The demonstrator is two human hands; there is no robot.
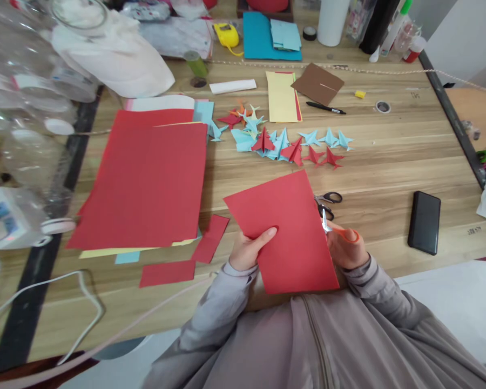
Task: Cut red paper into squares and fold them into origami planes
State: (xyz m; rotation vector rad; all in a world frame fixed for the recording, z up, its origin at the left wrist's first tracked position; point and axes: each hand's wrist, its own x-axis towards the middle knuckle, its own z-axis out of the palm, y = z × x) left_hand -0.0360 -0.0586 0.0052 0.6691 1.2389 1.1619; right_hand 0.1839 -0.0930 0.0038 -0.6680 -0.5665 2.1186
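A sheet of red paper (283, 243) is held up over the table's front edge, its left side pinched by my left hand (249, 249) with the thumb on top. Orange-handled scissors (344, 232) are in my right hand (350, 254), my fingers wrapped through the handles. Their blades point away from me and lie at the paper's right edge. Just beyond, black-handled scissors (330, 199) rest on the table, partly covered by the red sheet. To the left lie a stack of large red sheets (146, 183) and loose red strips (168, 274).
Several folded paper planes (283, 143), red and light blue, stand past the sheet. A black phone (424, 222) lies at right. Yellow paper (281, 97), brown paper (319, 84) and a pen (326, 107) are farther back. White cables (81, 286) cross the left front.
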